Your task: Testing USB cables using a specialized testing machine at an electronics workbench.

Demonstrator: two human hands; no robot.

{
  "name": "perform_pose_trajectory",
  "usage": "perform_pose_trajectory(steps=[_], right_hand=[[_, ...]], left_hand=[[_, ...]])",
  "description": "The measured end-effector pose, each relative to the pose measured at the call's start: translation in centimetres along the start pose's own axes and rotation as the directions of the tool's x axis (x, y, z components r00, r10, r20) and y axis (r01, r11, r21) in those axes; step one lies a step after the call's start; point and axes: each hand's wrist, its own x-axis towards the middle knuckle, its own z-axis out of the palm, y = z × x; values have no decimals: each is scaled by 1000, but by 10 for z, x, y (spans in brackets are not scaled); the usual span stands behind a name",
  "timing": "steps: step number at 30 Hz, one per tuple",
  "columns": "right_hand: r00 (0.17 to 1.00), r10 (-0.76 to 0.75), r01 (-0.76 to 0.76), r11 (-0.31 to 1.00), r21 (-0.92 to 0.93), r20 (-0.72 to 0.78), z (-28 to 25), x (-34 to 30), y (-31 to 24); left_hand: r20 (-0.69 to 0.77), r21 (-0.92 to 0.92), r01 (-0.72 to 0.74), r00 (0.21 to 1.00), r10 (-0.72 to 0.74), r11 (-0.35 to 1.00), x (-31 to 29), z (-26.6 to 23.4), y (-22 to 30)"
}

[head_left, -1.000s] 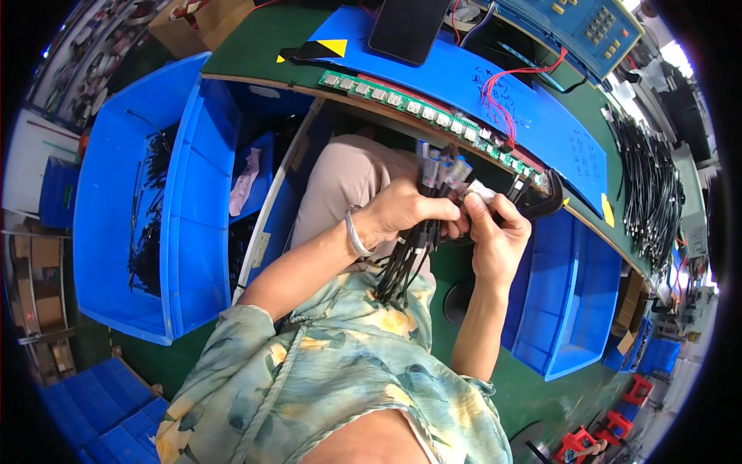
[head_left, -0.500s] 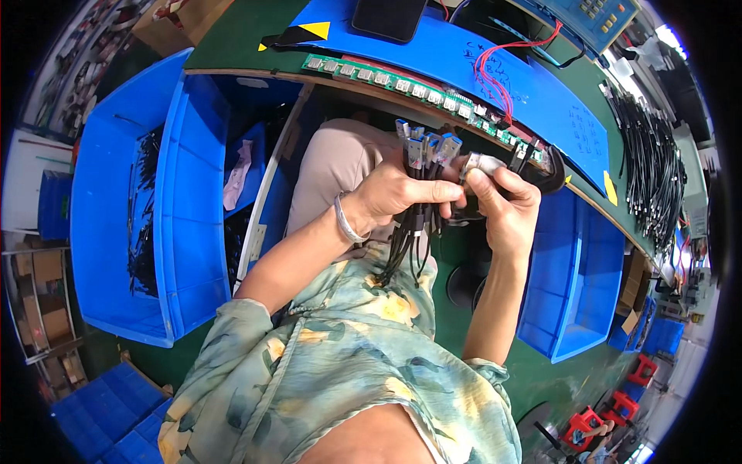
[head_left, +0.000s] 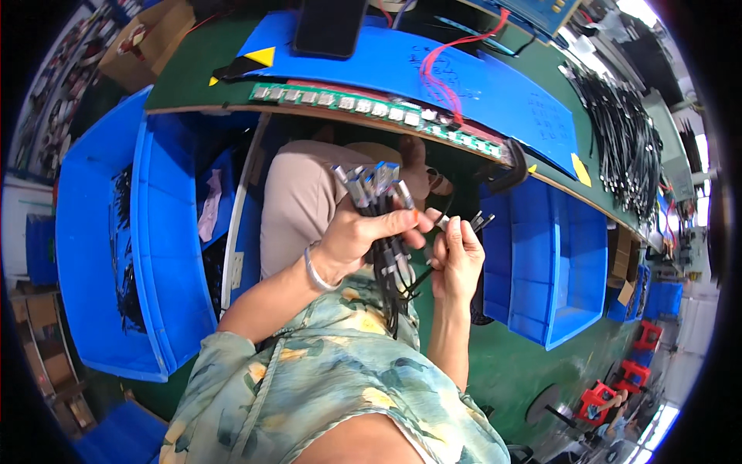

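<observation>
My left hand (head_left: 352, 240) is closed round a bundle of short black USB cables (head_left: 384, 267). Their metal plugs with blue inserts (head_left: 379, 179) stick up past the fingers, and the cable tails hang down over my lap. Close by on the right, my right hand (head_left: 457, 259) pinches other thin black cables, whose slim metal connectors (head_left: 482, 221) poke out beyond the fingertips. A pale plug (head_left: 442, 221) shows between the two hands; its far end is hidden by fingers. Both hands are in front of the bench edge, apart from the green circuit board strip (head_left: 340, 102) with its row of metal ports.
A blue sheet (head_left: 495, 85) covers part of the bench, with a dark phone-like slab (head_left: 330, 29) and red wires (head_left: 429, 73) on it. Many black cables (head_left: 618, 131) lie at the right. Blue bins stand left (head_left: 158, 255) and right (head_left: 533, 271) of my legs.
Both hands have come down and back from the board's right end, still holding cables. Slim connectors now show past my right fingertips. The whole view has shifted a little.
</observation>
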Motion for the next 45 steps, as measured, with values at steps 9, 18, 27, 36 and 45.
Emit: perform_pose_trajectory(steps=[9,18,27,36,45], right_hand=[[963,-207,231,964,135,-170,-9,9,-17],[940,-318,330,940,90,-124,-7,12,-25],[965,-175,206,968,-145,196,10,10,-34],[894,-382,435,865,-248,235,23,28,-28],[881,-431,468,854,-229,194,40,42,-18]], left_hand=[[-139,90,44,990,-32,995,-30,-29,12],[-220,137,105,973,-74,985,-40,-43,19],[-224,222,13,974,38,975,-2,-14,20],[-216,280,-84,965,148,956,22,-5,24],[-310,177,-90,940,142,980,41,-3,27]])
